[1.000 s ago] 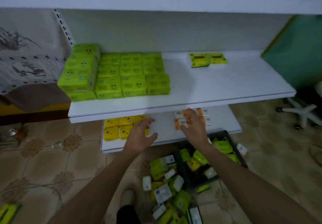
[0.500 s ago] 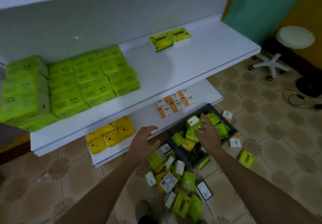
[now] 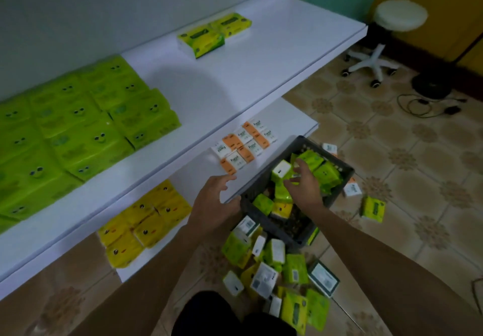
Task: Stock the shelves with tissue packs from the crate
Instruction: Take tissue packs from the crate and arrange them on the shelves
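A dark plastic crate [image 3: 345, 171] sits on the floor by the lowest shelf, holding several green and yellow tissue packs [image 3: 326, 172]. My right hand [image 3: 304, 184] hovers over the crate with its fingers spread above the packs, holding nothing that I can see. My left hand [image 3: 213, 200] is open beside the crate's left corner, over the lower shelf's [image 3: 292, 116] front edge. Orange-and-white packs [image 3: 244, 145] and yellow packs [image 3: 145, 220] lie on that shelf. Green packs [image 3: 78, 132] fill the left of the middle shelf [image 3: 261, 66], with two more packs [image 3: 214, 34] at its back.
Many loose tissue packs [image 3: 274, 267] lie scattered on the tiled floor in front of the crate, and one green pack [image 3: 373, 208] lies to its right. A white stool on wheels [image 3: 386, 38] and a cable [image 3: 423, 106] stand at the far right.
My view has tipped down and to the right, from the shelves to the crate. Both hands have dropped from the lower shelf, and the right hand has come over the packs in the crate.
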